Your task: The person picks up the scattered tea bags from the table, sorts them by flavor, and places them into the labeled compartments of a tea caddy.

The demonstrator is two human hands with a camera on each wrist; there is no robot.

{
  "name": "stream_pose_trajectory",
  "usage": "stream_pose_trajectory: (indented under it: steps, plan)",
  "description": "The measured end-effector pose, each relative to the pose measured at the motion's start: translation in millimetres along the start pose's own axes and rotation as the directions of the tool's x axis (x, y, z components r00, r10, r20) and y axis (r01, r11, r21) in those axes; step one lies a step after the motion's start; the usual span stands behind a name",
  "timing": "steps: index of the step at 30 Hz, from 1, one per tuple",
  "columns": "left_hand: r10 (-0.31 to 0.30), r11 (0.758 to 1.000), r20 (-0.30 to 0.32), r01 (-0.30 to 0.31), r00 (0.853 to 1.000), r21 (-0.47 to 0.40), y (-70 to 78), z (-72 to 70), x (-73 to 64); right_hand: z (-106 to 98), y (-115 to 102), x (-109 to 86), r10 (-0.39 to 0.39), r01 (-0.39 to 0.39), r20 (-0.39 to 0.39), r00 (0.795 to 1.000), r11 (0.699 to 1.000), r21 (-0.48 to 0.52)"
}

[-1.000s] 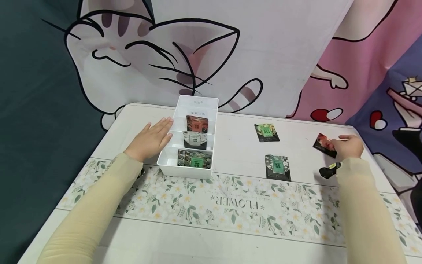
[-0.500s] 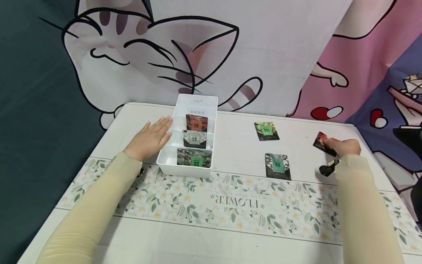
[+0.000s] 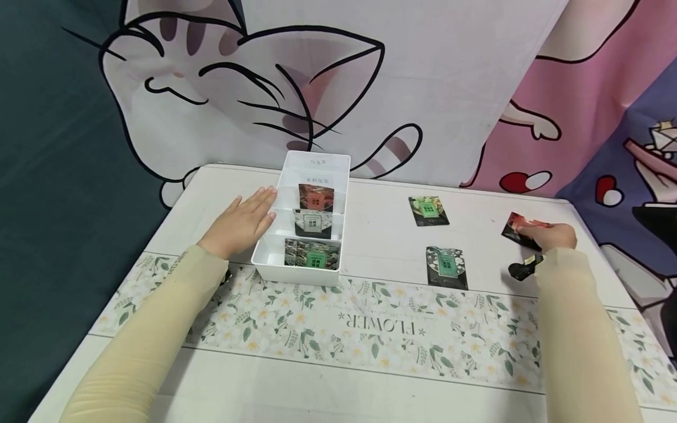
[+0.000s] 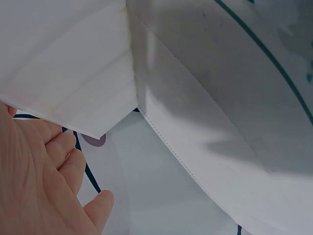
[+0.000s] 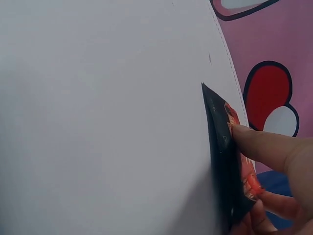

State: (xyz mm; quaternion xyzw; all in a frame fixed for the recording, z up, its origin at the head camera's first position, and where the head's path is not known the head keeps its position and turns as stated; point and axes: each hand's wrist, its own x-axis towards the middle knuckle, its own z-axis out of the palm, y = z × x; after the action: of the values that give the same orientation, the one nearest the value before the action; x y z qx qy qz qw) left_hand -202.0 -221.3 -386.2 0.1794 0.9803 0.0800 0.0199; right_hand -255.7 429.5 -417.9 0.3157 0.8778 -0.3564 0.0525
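Observation:
At the right of the table, my right hand [image 3: 552, 236] pinches a red-and-black tea sachet [image 3: 514, 229]. In the right wrist view, the thumb presses the front of the sachet [image 5: 220, 132] while fingers sit behind it, and the sachet stands tilted at the white tabletop. My left hand [image 3: 238, 223] lies with fingers extended against the left side of a white divided box [image 3: 296, 275]. The left wrist view has the palm and fingers [image 4: 44, 171] beside the box wall [image 4: 73, 63]. Inside the box stand a red sachet [image 3: 316, 198], a pale grey one [image 3: 313, 223] and green-labelled sachets [image 3: 312, 255].
Between box and right hand lie two sachets, one with a yellow-green picture [image 3: 429, 211] and one with white flowers [image 3: 446, 267]. A flower-print band [image 3: 381, 346] crosses the table [image 3: 296, 388]. Behind the table hangs a cartoon cat cloth [image 3: 449, 70].
My right hand's raised fingers have come down, and the hand has moved slightly left, taking hold of the red-and-black tea sachet. The left hand and the box stay in place.

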Motion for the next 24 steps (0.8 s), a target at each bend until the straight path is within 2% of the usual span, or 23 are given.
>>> stream_pose_trajectory:
  steps: [5,17,20,24]
  plan:
    - [-0.001,1.000,-0.001,0.001,1.000,-0.005,1.6,-1.5,0.1,3,4,-3.4,-0.044,0.047,-0.040,0.998,0.997,0.066]
    - [0.001,1.000,0.005,-0.001,1.000,0.007,3.4,-2.5,0.3,6,8,-11.2,-0.157,0.162,-0.080,0.984,0.985,0.064]
    - [0.007,1.000,0.009,-0.007,1.000,0.006,3.7,-3.7,-0.3,7,7,-11.9,-0.201,0.205,-0.061,0.978,0.976,0.067]
    - [0.010,1.000,0.021,-0.010,1.000,0.005,3.5,-5.1,-1.6,10,6,-13.3,-0.237,0.236,-0.013,0.971,0.963,0.126]
